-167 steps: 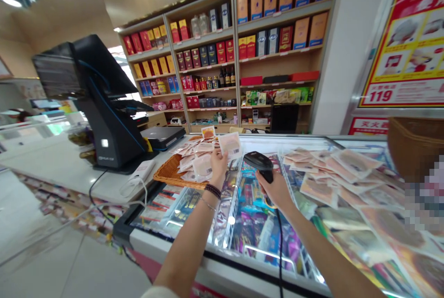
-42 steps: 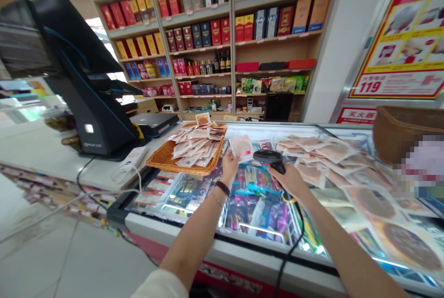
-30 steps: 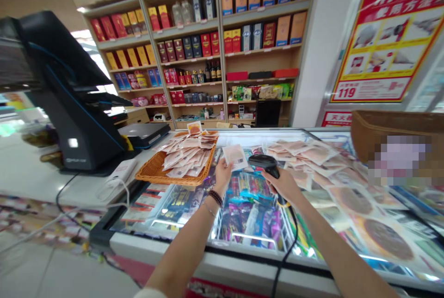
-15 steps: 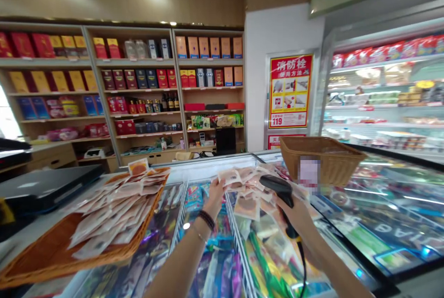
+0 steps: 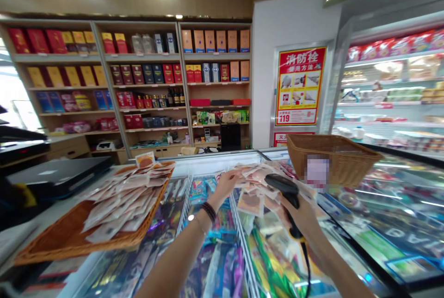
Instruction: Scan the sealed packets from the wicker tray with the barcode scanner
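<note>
My left hand (image 5: 227,186), with a dark beaded bracelet at the wrist, reaches to the near left edge of a loose pile of flat clear packets (image 5: 251,203). Its fingers are closed on the edge of a packet there. My right hand (image 5: 302,214) is wrapped around the handle of a black barcode scanner (image 5: 282,186). The scanner's head points left over the pile, and its cord (image 5: 307,265) hangs down. The pile lies on top of bagged goods in the chest freezer. More such packets (image 5: 121,201) overlap in a shallow orange wicker basket (image 5: 65,247) on the left.
A brown wicker basket (image 5: 333,157) stands beyond my right hand on the freezer's edge. White wire dividers (image 5: 244,251) split the freezer bays, which hold colourful wrapped goods (image 5: 222,265). A flat black device (image 5: 65,175) sits at far left. Shelves of boxes (image 5: 149,76) line the back wall.
My left hand has moved right and slightly up, further over the packet pile. The right hand keeps the scanner over the pile. The whole view has shifted a little.
</note>
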A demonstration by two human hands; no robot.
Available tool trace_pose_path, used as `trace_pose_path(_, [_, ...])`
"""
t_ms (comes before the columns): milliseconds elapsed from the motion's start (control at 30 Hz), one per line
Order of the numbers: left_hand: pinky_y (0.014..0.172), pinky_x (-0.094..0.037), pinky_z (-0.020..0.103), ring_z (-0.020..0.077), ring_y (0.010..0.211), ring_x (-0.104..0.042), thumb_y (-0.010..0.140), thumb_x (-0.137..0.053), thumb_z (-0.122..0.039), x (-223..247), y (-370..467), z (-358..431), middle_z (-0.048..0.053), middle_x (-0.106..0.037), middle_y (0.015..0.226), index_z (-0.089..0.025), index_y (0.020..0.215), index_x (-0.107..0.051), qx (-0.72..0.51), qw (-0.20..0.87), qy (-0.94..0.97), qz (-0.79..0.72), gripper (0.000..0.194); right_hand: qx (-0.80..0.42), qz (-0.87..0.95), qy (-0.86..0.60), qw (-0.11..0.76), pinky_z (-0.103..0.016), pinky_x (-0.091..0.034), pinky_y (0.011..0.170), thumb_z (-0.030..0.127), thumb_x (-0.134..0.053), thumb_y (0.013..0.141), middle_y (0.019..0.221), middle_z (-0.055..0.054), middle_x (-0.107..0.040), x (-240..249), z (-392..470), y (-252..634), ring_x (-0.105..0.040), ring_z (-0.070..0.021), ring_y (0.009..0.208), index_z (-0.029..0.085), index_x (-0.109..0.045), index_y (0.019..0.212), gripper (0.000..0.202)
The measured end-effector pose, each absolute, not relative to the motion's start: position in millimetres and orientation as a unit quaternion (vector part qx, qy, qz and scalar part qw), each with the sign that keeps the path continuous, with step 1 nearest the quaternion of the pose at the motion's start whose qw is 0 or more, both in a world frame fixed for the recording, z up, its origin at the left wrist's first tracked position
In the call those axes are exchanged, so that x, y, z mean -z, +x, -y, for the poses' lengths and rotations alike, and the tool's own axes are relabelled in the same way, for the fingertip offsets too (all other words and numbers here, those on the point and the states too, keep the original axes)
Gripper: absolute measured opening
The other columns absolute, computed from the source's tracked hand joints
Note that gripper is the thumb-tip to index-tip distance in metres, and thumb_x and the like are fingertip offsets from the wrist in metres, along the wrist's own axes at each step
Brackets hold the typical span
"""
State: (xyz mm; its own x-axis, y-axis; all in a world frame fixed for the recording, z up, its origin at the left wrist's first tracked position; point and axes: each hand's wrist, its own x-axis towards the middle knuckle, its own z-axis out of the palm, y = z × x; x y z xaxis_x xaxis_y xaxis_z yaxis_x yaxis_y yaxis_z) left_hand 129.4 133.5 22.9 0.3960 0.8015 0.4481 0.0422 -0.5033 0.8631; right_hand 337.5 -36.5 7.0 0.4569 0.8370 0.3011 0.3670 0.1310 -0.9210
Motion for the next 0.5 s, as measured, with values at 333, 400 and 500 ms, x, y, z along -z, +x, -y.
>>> trace_pose_path(333, [0.094,-0.056,0.035,0.0244,0.1,-0.073,0.092,-0.063,-0.039,-41,-80,-90,0.012,-0.08,0.109,-0.017,0.105,-0.078,-0.563,0.186,0.683,-0.426,0.03,-0.282,0.569,-0.511,0.579,-0.027,-0.042,0.041,0.067,-0.068,0.08,0.04,0.0,-0.053,-30,-15,234,-0.049,-0.0136,0.036,0.025,-0.052,0.056,0.052])
trace_pose_path(400, [0.098,-0.055,0.037,0.0247,0.105,-0.072,0.092,-0.061,-0.032,-43,-120,-81,0.013,-0.078,0.115,-0.016,0.108,-0.076,-0.562,0.127,0.67,-0.468,0.027,-0.298,0.575,-0.484,0.588,-0.027,-0.041,0.04,0.067,-0.071,0.078,0.04,0.001,-0.053,-35,-19,208,-0.047,-0.013,0.035,0.025,-0.052,0.058,0.05])
trace_pose_path(500, [0.106,-0.051,0.042,0.0278,0.118,-0.067,0.088,-0.063,-0.024,-44,-172,-69,0.014,-0.073,0.124,-0.016,0.116,-0.071,-0.506,0.034,0.637,-0.581,0.03,-0.317,0.603,-0.454,0.575,-0.027,-0.043,0.043,0.066,-0.07,0.078,0.042,0.002,-0.054,-39,-21,173,-0.049,-0.0135,0.037,0.025,-0.053,0.061,0.048])
